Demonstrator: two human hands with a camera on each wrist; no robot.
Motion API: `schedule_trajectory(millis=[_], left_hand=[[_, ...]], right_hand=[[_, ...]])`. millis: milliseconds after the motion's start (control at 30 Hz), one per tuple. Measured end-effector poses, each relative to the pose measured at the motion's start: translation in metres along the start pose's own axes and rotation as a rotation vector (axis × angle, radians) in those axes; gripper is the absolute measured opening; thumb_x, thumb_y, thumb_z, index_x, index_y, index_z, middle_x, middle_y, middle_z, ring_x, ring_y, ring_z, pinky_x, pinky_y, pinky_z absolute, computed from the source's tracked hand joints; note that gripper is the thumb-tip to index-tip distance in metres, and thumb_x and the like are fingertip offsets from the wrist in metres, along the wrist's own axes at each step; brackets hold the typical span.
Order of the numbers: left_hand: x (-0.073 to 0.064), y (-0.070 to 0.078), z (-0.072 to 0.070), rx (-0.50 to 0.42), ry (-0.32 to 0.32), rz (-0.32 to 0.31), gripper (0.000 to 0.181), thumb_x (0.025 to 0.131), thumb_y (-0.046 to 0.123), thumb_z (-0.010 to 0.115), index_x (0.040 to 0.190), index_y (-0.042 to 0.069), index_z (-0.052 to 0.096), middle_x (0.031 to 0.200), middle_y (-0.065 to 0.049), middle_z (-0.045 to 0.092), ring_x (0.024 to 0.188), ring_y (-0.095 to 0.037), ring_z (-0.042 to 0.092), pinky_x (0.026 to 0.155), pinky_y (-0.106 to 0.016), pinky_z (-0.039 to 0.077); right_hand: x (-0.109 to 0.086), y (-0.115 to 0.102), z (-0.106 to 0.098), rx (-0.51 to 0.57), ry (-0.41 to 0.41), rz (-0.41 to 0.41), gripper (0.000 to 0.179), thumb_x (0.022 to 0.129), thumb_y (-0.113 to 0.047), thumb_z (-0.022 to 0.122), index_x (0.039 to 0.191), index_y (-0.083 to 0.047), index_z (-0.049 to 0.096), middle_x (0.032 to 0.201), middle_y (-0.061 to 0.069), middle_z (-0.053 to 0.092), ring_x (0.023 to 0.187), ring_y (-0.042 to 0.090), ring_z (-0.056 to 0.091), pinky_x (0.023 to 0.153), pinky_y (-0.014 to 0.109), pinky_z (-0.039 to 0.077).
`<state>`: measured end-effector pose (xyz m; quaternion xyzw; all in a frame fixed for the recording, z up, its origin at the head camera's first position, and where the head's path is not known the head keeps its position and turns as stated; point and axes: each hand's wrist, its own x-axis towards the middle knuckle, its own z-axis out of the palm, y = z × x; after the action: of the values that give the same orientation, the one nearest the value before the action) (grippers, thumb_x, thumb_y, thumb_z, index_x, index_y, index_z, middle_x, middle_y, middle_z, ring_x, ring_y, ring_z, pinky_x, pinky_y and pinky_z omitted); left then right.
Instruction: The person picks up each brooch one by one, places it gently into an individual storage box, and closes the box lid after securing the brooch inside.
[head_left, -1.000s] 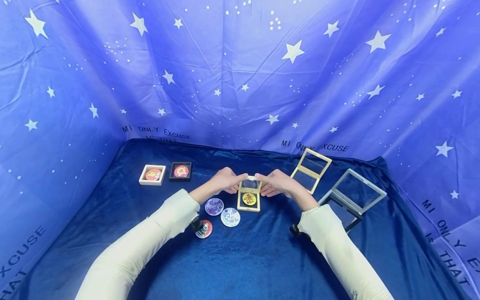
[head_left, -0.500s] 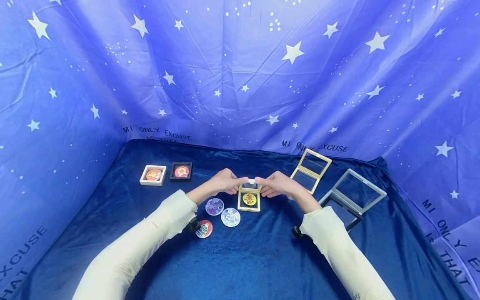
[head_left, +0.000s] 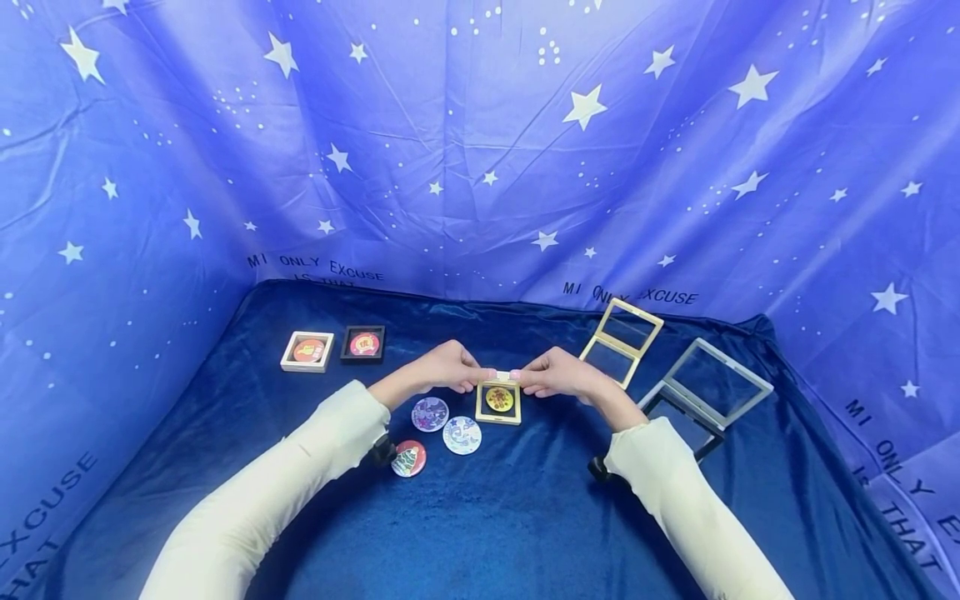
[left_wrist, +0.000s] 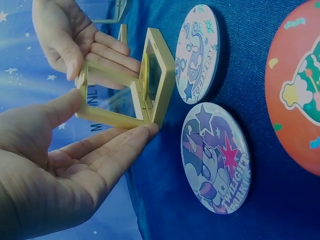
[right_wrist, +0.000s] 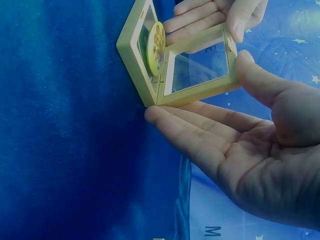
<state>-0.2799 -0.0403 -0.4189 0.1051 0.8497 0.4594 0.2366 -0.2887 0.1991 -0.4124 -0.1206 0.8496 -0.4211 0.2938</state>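
A small pale-yellow hinged display frame [head_left: 489, 419] lies on the cloth with its lid [left_wrist: 114, 121] raised at an angle. Inside its base sits a round yellow badge [right_wrist: 156, 48] with a reddish-brown pattern. My left hand [head_left: 448, 367] holds the lid from the left, thumb at its free edge and fingertips near the hinge. From the right, my right hand [right_wrist: 270, 135] holds it the same way. Close to the left hand lie a purple pony badge [left_wrist: 215, 160] and a pale blue-white badge [left_wrist: 198, 55]. A red badge with a Christmas tree [head_left: 408, 459] is nearer me.
At the back left stand a cream frame [head_left: 283, 365] and a black frame [head_left: 346, 357], each holding a red badge. An unfolded yellow frame [head_left: 636, 350] and a larger grey-black frame [head_left: 738, 412] lie at the right. Dark blue cloth [head_left: 480, 533] covers the table before a starry curtain [head_left: 480, 108].
Both hands have brought the frame's lid lower toward its base, the thumbs moving down and nearer to me. The frame's base and the loose badges stay in place.
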Motion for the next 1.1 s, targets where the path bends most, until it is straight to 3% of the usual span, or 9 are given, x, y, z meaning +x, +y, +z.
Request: schedule_trajectory(millis=[333, 533, 733, 900, 1100], left_hand=[[-0.005, -0.002, 0.000, 0.063, -0.009, 0.059, 0.031, 0.086, 0.030, 0.083, 0.099, 0.002, 0.081, 0.099, -0.010, 0.079, 0.086, -0.021, 0.075, 0.080, -0.033, 0.061], [-0.007, -0.002, 0.003, 0.120, 0.015, 0.080, 0.033, 0.081, 0.029, 0.087, 0.100, 0.003, 0.081, 0.103, -0.010, 0.079, 0.086, -0.019, 0.075, 0.079, -0.033, 0.060], [-0.009, -0.003, 0.008, 0.211, 0.039, 0.133, 0.023, 0.079, 0.029, 0.088, 0.082, 0.008, 0.081, 0.075, 0.005, 0.073, 0.066, -0.007, 0.055, 0.060, -0.022, 0.043], [-0.009, -0.005, 0.013, 0.250, 0.085, 0.142, 0.023, 0.075, 0.028, 0.091, 0.080, 0.008, 0.080, 0.069, 0.006, 0.072, 0.062, -0.007, 0.051, 0.057, -0.020, 0.041], [-0.011, -0.006, 0.020, 0.297, 0.111, 0.205, 0.025, 0.075, 0.025, 0.091, 0.067, 0.009, 0.074, 0.054, 0.011, 0.057, 0.051, -0.004, 0.040, 0.050, -0.020, 0.030]], right_hand=[[-0.004, 0.005, 0.005, -0.067, 0.062, -0.069, 0.036, 0.094, -0.024, 0.074, 0.117, 0.005, 0.073, 0.113, 0.017, 0.076, 0.096, 0.017, 0.071, 0.089, 0.040, 0.059], [-0.007, 0.006, 0.010, -0.107, 0.094, -0.100, 0.041, 0.090, -0.023, 0.079, 0.118, 0.007, 0.072, 0.110, 0.018, 0.076, 0.098, 0.021, 0.073, 0.088, 0.040, 0.059], [-0.009, 0.005, 0.016, -0.143, 0.137, -0.096, 0.045, 0.083, -0.024, 0.086, 0.116, 0.005, 0.073, 0.108, 0.016, 0.077, 0.103, 0.025, 0.074, 0.089, 0.040, 0.058], [-0.010, 0.006, 0.022, -0.175, 0.186, -0.086, 0.048, 0.078, -0.023, 0.090, 0.114, 0.004, 0.074, 0.107, 0.015, 0.078, 0.102, 0.024, 0.074, 0.087, 0.039, 0.059], [-0.010, 0.006, 0.027, -0.222, 0.231, -0.080, 0.050, 0.075, -0.023, 0.091, 0.114, 0.004, 0.074, 0.107, 0.016, 0.078, 0.102, 0.026, 0.074, 0.087, 0.039, 0.059]])
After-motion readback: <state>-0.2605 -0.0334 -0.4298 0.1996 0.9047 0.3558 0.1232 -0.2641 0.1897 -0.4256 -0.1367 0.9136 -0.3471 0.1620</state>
